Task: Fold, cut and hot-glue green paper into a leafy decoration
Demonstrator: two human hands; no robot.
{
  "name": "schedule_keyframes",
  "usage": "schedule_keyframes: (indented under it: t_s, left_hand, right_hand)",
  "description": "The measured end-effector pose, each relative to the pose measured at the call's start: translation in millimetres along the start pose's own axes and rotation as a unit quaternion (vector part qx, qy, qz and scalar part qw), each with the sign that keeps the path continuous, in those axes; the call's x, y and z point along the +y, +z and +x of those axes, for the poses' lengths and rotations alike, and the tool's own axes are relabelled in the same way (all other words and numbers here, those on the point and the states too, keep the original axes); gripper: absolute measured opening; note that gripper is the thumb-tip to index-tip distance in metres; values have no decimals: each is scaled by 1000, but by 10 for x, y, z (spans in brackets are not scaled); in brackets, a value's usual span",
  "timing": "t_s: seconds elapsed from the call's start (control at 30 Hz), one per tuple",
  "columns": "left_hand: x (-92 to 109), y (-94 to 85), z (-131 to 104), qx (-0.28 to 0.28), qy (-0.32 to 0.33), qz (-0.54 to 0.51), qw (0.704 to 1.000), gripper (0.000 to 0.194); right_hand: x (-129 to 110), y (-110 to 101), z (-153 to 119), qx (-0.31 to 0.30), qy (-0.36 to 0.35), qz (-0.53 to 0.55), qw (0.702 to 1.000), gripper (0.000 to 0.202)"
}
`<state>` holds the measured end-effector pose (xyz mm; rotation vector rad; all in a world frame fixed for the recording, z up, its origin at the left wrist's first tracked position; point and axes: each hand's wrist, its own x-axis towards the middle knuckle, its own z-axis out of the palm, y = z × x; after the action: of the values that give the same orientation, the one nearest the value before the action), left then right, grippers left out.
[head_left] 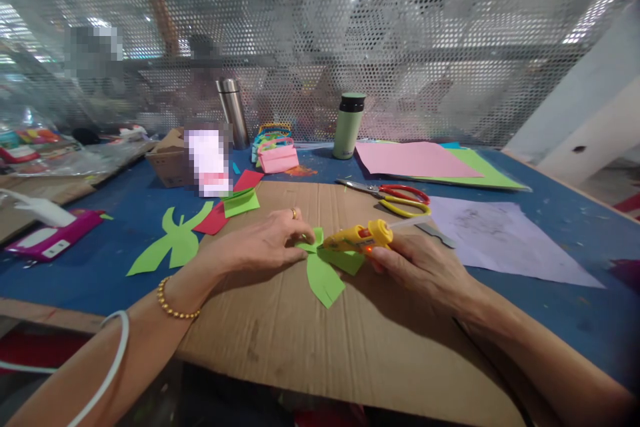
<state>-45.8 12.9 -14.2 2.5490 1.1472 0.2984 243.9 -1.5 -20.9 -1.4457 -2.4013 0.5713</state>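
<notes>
A yellow hot glue gun [353,238] is in my right hand [420,267], its small light glowing red and a clear glue stick poking out behind. Its nozzle points at the middle of a green paper cutout [325,280] with leaf-like lobes, which lies on a cardboard sheet [280,340]. The fingers of my left hand [273,240] are closed on the cutout's upper left part, close to the nozzle. Whether the nozzle touches the paper, I cannot tell. Left of my wrist, a second green cutout [173,247] of similar shape lies on the blue table.
Red-and-yellow-handled scissors [400,197] and a grey blade-like strip [436,235] lie beyond my right hand. Pink paper [420,159], a lilac sheet [505,233], a green tumbler [349,127], a steel bottle [234,113], a small pink paper bag [278,157] and a magenta power strip [63,237] surround the cardboard.
</notes>
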Motion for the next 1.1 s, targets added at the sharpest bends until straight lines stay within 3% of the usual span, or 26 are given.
schedule_keyframes:
  t_s: [0.43, 1.1]
  left_hand:
    - [31, -10, -3, -11, -10, -9, 1000, 22]
    - [19, -26, -9, 5, -14, -13, 1000, 19]
  right_hand:
    - [-129, 27, 12, 28, -69, 31, 997, 44]
    - [-129, 19, 56, 16, -57, 42, 997, 42]
